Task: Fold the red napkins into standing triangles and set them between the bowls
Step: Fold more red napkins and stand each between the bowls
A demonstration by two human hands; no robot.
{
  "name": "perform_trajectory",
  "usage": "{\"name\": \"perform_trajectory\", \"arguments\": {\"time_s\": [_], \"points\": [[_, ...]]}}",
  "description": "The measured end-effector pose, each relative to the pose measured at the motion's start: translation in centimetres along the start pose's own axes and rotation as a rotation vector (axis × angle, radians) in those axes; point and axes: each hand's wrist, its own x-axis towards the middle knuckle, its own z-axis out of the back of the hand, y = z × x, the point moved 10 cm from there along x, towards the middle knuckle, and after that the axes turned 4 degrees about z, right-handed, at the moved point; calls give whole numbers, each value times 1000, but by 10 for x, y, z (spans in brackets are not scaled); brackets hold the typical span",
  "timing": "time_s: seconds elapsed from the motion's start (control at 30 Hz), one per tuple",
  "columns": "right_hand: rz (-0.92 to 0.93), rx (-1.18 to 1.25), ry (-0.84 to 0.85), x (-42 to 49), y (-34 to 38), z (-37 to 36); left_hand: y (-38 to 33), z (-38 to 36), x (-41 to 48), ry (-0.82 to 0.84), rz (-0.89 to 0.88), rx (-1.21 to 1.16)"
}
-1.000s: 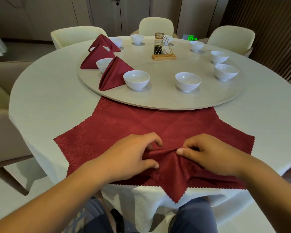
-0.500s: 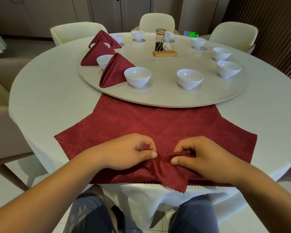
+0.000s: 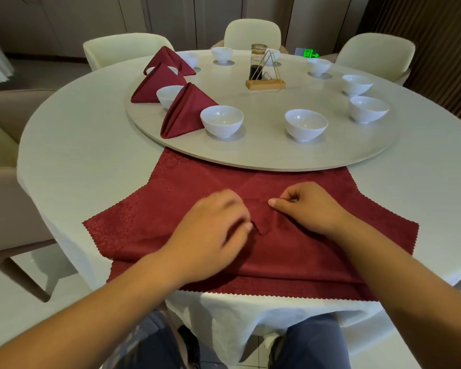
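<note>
A red napkin [image 3: 317, 251] lies spread on the table in front of me, its far corner tucked under the turntable [image 3: 277, 155]. Its near corner is folded up onto the cloth, the tip lying between my hands. My left hand [image 3: 213, 233] is blurred, fingers curled at that tip. My right hand [image 3: 304, 206] presses on the fold with curled fingers and thumb on the cloth. Three folded red triangles [image 3: 186, 110] stand between white bowls [image 3: 221, 121] on the turntable's left side.
More white bowls [image 3: 306, 125] ring the turntable, with gaps between them on the right. A wooden stand with a glass jar [image 3: 264, 75] sits near its middle. Cream chairs [image 3: 252, 33] surround the table. The tablecloth edge hangs over my knees.
The napkin's near corner, which hung over the table edge, has been carried up and folded onto the cloth. Both hands moved away from me with it.
</note>
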Motion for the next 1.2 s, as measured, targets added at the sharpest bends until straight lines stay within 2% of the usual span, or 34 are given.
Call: {"name": "perform_trajectory", "arguments": {"time_s": [0.07,0.13,0.23,0.27,0.43,0.57,0.73,0.8,0.93,1.03,1.1,1.2], "points": [[-11,-106,-34,13,-8,-1,0,-33,-7,229,-42,89],[-11,-176,-125,15,-8,5,14,-54,-13,386,37,159],[115,-240,-349,-4,13,23,30,-71,-18,523,135,237],[163,-228,-369,-12,20,24,32,-72,-17,547,159,252],[376,-170,-50,-41,37,-16,34,-73,-10,624,177,269],[274,-247,144,-39,16,-34,23,-71,-12,605,130,287],[233,-329,269,-33,13,-48,22,-66,-7,567,172,294],[222,-316,231,-28,15,-45,30,-69,0,582,222,293],[249,-232,44,-27,30,-26,51,-78,25,613,249,338],[254,-236,36,-36,35,-27,67,-81,45,618,255,392],[243,-273,54,-42,31,-31,72,-76,61,553,226,489],[203,-366,123,-46,17,-41,58,-57,78,312,147,633]]}}
